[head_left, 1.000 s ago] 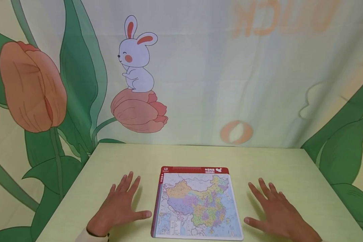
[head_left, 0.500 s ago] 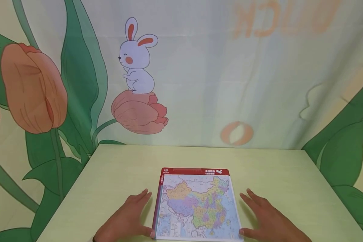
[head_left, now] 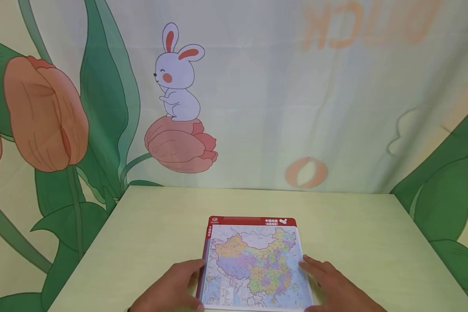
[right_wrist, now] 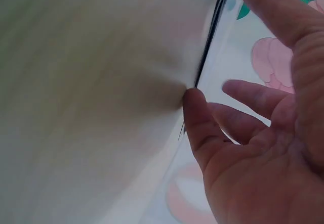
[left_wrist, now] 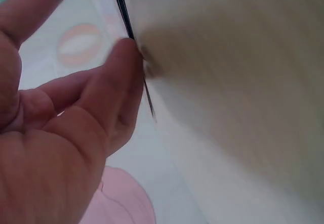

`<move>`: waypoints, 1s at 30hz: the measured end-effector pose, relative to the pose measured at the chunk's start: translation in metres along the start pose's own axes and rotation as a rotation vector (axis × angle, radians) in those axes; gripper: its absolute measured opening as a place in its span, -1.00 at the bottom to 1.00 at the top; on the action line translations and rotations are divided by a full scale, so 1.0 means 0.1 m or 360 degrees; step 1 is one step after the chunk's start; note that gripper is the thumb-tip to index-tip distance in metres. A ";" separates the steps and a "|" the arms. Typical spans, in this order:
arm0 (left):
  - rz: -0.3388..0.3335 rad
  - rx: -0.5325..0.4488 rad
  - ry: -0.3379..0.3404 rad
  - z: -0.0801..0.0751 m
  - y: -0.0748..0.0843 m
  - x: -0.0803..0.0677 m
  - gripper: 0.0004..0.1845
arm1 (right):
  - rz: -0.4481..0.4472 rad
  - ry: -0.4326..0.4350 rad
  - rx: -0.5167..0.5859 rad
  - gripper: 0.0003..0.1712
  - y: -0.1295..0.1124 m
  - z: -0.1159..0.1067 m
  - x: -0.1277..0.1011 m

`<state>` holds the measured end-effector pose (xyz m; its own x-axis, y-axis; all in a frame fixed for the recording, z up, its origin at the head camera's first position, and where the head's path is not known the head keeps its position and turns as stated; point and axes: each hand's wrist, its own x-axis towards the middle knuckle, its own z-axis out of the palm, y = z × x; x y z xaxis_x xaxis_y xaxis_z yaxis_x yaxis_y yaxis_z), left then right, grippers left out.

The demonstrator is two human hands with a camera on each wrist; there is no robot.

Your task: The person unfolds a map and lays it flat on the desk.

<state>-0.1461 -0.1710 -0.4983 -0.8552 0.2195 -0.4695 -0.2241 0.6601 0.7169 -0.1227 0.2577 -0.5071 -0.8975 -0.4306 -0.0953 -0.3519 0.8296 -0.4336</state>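
A flat rectangular China map board [head_left: 253, 264] with a red top strip lies face up on the table, near its front edge. My left hand [head_left: 175, 284] is at its left side, fingertips against the edge and thumb near the lower left corner. On the opposite side, my right hand [head_left: 337, 288] has its fingertips at the right edge and its thumb by the lower right corner. In the left wrist view, a bent finger of the left hand [left_wrist: 66, 123] meets the board's thin dark edge. The right wrist view shows one fingertip of the right hand [right_wrist: 253, 153] touching the other edge.
The pale yellow-green table [head_left: 171, 216] reaches back to a hanging cloth backdrop [head_left: 249, 86] printed with tulips, leaves and a white rabbit. The board's near edge is close to the bottom of the head view.
Both hands have come inward and nearer to me, from spread beside the board to fingertips at its two side edges. The board has stayed in place.
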 end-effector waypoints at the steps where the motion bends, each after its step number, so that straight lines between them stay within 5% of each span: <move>1: -0.0005 -0.0050 -0.0014 0.00 -0.01 0.01 0.32 | -0.0006 -0.0022 0.0030 0.31 -0.01 0.00 0.00; 7: 0.0004 -0.0209 -0.0082 0.03 -0.02 0.01 0.27 | -0.0198 -0.0039 0.0153 0.01 -0.02 0.01 0.02; 12: 0.0025 -0.0104 -0.0083 0.05 -0.02 0.00 0.20 | -0.0057 -0.0152 0.0219 -0.10 -0.05 0.03 0.05; 24: 0.0057 -0.0068 -0.0073 0.10 -0.01 -0.02 0.08 | -0.0084 -0.0112 0.0177 -0.17 -0.07 0.05 0.05; 30: 0.0035 -0.0007 -0.0063 0.09 0.01 -0.03 0.10 | 0.0132 -0.0171 0.0254 -0.15 -0.11 0.04 0.07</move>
<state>-0.1396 -0.1642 -0.5008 -0.8407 0.2626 -0.4736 -0.2075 0.6516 0.7296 -0.1240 0.2445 -0.5068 -0.8853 -0.4054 -0.2279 -0.2235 0.8006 -0.5560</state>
